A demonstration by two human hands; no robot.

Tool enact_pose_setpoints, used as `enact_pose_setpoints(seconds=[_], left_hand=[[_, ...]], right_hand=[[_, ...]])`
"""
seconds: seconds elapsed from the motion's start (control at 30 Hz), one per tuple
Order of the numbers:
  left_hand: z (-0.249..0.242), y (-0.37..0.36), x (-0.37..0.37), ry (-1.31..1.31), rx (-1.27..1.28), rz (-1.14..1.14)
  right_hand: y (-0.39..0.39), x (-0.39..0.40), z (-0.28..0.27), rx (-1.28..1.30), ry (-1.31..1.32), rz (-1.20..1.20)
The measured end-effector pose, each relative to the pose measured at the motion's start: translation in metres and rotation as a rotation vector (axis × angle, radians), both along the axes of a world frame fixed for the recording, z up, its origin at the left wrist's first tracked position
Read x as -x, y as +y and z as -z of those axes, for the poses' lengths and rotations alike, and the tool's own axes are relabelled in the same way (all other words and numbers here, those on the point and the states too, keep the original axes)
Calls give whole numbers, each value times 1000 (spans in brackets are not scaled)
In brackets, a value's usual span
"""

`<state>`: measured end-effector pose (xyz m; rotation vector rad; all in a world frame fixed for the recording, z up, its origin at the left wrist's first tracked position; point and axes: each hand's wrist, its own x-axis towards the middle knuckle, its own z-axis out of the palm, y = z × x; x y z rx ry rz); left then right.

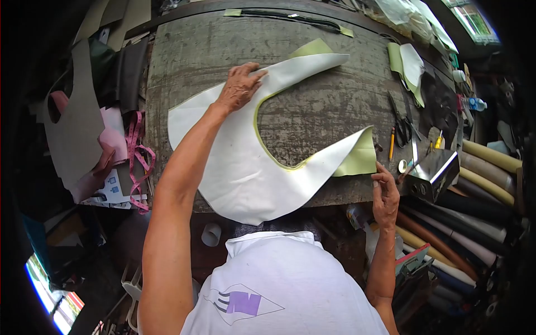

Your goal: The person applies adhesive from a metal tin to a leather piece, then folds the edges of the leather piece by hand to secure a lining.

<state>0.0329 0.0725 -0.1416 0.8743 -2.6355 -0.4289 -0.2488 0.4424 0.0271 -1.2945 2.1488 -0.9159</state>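
A large U-shaped piece of leatherette (240, 184), white on the upward face and light green on the other, lies across the worktable, its rounded bottom overhanging the near edge. My left hand (240, 88) rests on its upper left arm, fingers spread over the white face. At the right tip the material folds over and shows its green side. There my right hand (385, 192) pinches the green corner between thumb and fingers, near the table's front edge. Another green flap sticks out behind the far tip.
Scissors (400, 120), an orange pencil (392, 143), a tape roll (402, 166) and a metal box (432, 176) lie to the right. A pink measuring tape (134, 148) and a grey cut piece (72, 123) are left. Material rolls (486, 167) fill the right side. Dark strips (293, 18) lie at the back.
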Motion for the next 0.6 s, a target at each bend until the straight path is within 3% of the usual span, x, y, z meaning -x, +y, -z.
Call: enact_pose_setpoints(seconds=[0.13,0.23,0.37,0.43,0.5,0.6], left_hand=[[-36,30,-36,247,113,-131],[-31,84,-100,237,-40,-422],[-32,206,-173,36,-130,-903],[-14,263,-193,276,-273,-1077],[-26,310,-176,280,-374,-1218],[-21,354,-156,262,-456,-1252]], right_hand=[[129,63,7,-242,348,287],[201,112,46,-330,436,314],[207,144,67,-310,507,248],[201,171,76,-302,515,218],[195,193,92,-304,512,188],[189,224,112,-321,502,123]])
